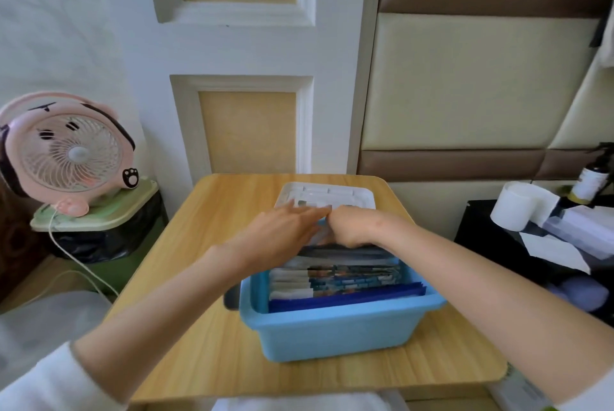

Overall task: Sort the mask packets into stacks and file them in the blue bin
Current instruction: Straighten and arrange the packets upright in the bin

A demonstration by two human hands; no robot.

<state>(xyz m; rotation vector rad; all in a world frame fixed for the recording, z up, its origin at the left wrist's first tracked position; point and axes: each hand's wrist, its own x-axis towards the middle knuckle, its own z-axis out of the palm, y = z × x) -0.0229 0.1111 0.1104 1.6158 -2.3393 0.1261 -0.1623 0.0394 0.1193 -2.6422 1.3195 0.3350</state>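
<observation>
— Where are the mask packets [345,281]?

— On edge in the one blue bin [332,334], long edges running left to right, rows front to back. Too tightly packed to count.

— And the hands?

— Both at the far end of the bin. The right hand [352,228] is curled shut on the rearmost packets, directly under it; the left hand [282,228] lies flat, fingers together, touching them.

— Anything else?

— One white tray [327,193] behind, on the wooden surface [199,327].

Both bare forearms reach forward, the left hand [282,228] flat with fingers extended, the right hand [352,226] curled, knuckles nearly touching.
</observation>
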